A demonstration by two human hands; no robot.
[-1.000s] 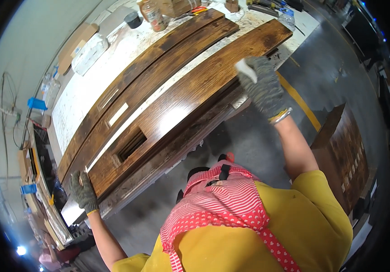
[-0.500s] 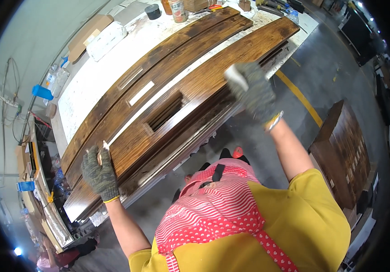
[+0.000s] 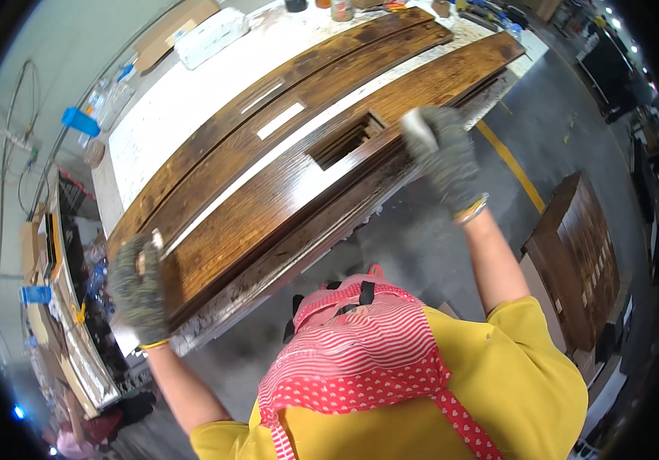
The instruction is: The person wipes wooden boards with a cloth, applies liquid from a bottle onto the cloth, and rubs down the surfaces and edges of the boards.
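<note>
A long, curved, dark-stained wooden board (image 3: pixel 268 188) with a rectangular slot lies in front of me, on top of other boards. My left hand (image 3: pixel 138 291), in a grey-green knitted glove, curls round the board's left end; its underside grip is hidden. Over the front edge near the slot is my right hand (image 3: pixel 446 157), gloved alike and slightly blurred. Its fingers close on a small white pad (image 3: pixel 419 129), whose exact kind I cannot make out. Whether the pad touches the board is unclear. Behind lie two similar slotted boards (image 3: pixel 214 126), side by side.
The boards rest on a white, stained worktable (image 3: pixel 145 157). Jars (image 3: pixel 341 11) and tools (image 3: pixel 483 19) stand along its far edge, a white block (image 3: pixel 211 38) at far left. A blue cup (image 3: pixel 80 121) is at the left. On the floor at right stands a brown wooden piece (image 3: pixel 578 261).
The front board's slot now appears farther right, closer to my right hand. My left hand sits farther left at the board's end. The whole view has shifted somewhat. The white pad stays in my right hand.
</note>
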